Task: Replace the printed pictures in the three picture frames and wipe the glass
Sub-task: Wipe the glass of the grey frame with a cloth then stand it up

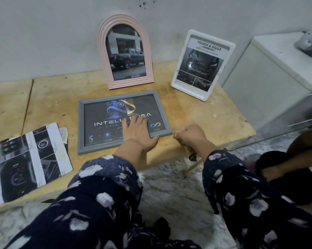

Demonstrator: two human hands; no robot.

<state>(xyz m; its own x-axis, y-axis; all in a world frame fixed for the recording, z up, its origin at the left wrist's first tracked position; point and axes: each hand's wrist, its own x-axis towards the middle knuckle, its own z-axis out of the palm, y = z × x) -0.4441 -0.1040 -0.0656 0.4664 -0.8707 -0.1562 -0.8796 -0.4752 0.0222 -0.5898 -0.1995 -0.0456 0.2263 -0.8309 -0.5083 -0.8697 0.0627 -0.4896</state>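
A grey picture frame lies flat on the low wooden table, showing a dark print with a logo. My left hand presses flat on its glass near the lower right corner, thumb at the frame's edge. My right hand grips a crumpled brownish cloth just right of the frame at the table's front edge. A pink arched frame with a truck picture leans on the wall behind. A white frame with a car print stands at the back right.
Loose printed pictures lie stacked at the table's front left. A white appliance stands to the right against the wall. Another person's leg shows at the right, on the marble-patterned floor.
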